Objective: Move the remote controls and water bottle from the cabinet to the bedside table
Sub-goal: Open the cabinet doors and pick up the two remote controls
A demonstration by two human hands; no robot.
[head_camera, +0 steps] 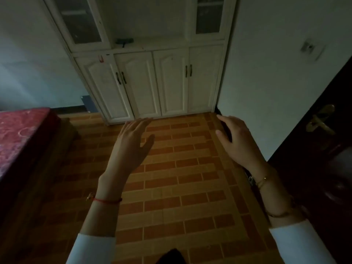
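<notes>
A white cabinet [171, 82] stands against the far wall, its four lower doors closed. On its open middle shelf lies a dark, elongated object [124, 41] that looks like a remote control; the dim light hides detail. No water bottle shows. My left hand [131, 143] and my right hand [236, 140] are both raised over the floor in front of the cabinet, fingers spread, holding nothing. Both are well short of the shelf.
A bed with a red cover [21, 138] sits at the left. A dark wooden door with a brass handle [320, 121] is at the right. Orange brick-pattern floor [181, 178] lies between me and the cabinet. Glass-fronted upper doors [82, 21] flank the shelf.
</notes>
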